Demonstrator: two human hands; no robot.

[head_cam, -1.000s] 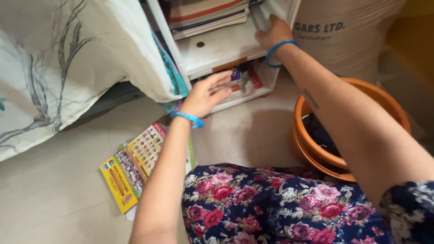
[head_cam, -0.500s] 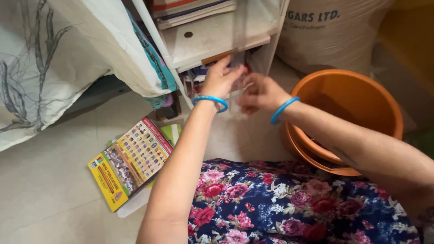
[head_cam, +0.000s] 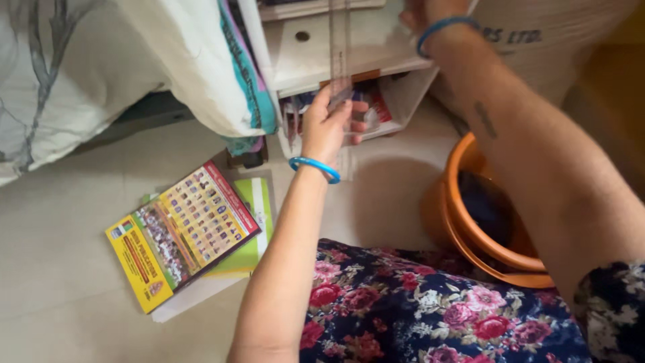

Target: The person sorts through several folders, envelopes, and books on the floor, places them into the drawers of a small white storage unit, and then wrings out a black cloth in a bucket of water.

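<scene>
My left hand (head_cam: pixel 328 128), with a blue bangle on the wrist, grips the lower end of a clear plastic ruler (head_cam: pixel 339 54). The ruler stands upright in front of a white shelf unit (head_cam: pixel 376 47). Behind the hand, the lower shelf holds books and papers (head_cam: pixel 376 107). My right hand (head_cam: pixel 423 12), also with a blue bangle, reaches to the shelf's upper right at the frame's top edge. Its fingers are mostly cut off, so what it holds is hidden.
A yellow and red book (head_cam: pixel 181 232) lies on a green book (head_cam: pixel 259 202) and white sheets on the pale floor at the left. An orange bucket (head_cam: pixel 457 222) stands at the right, a white sack (head_cam: pixel 551 47) behind it. Patterned bedding (head_cam: pixel 101 74) hangs at the left. Floral fabric (head_cam: pixel 416 309) covers my lap.
My right hand rose from beside my left hand to the shelf's upper right. The left hand now holds a clear ruler upright. The view shifted down and left.
</scene>
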